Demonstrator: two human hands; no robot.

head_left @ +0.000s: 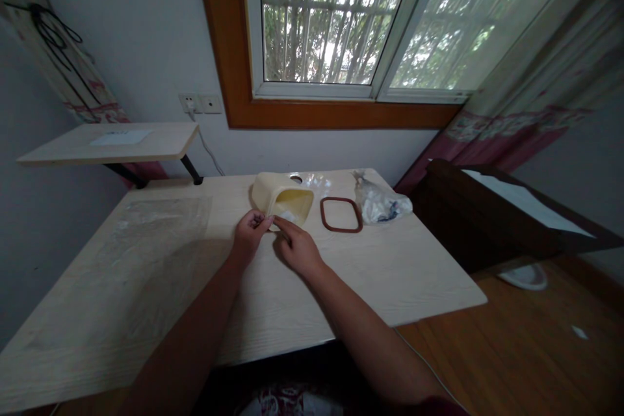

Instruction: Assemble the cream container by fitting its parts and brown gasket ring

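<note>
Wall shelf [166, 140] bears an illegible card [121, 137]; both hands [249, 237] [296, 248] touch a cream tub [287, 198].

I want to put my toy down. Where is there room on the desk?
On the desk, try the bare wood between the right hand and the right edge, below the rubber seal and plastic bag. It's crowded at the cream container, by the left hand.

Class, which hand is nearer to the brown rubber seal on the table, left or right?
Right. The right hand lies left of the brown rubber seal, fairly near; the left hand lies farther left, beyond the right hand.
</note>
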